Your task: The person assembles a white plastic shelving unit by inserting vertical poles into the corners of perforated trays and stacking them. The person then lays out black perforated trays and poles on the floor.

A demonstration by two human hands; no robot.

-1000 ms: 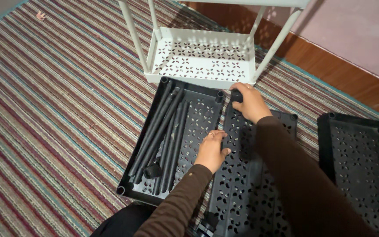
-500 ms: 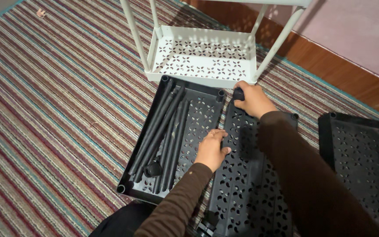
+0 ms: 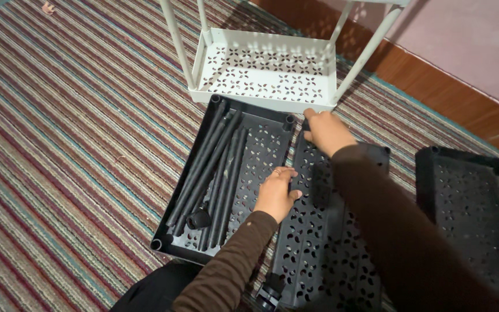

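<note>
My left hand [image 3: 275, 193] grips the left long edge of an upside-down black perforated shelf tray [image 3: 319, 231] lying in front of me. At that tray's far left corner, my right hand [image 3: 324, 132] closes over a small black caster whose wheel is hidden under the fingers. To the left lies a second black tray [image 3: 261, 156], open side up, holding several black poles [image 3: 212, 167] and a loose black caster [image 3: 198, 219]. A caster [image 3: 267, 294] sticks out of the near corner of the tray I hold.
A white perforated shelf rack [image 3: 267, 69] on white posts stands just beyond the trays. A third black tray [image 3: 469, 202] lies at the right. All rest on a striped carpet [image 3: 70, 144]; a wooden skirting and pink wall [image 3: 463, 52] run along the far right.
My right hand has closed further over the corner caster, hiding it. The view has shifted slightly; my left hand keeps its grip on the tray's edge.
</note>
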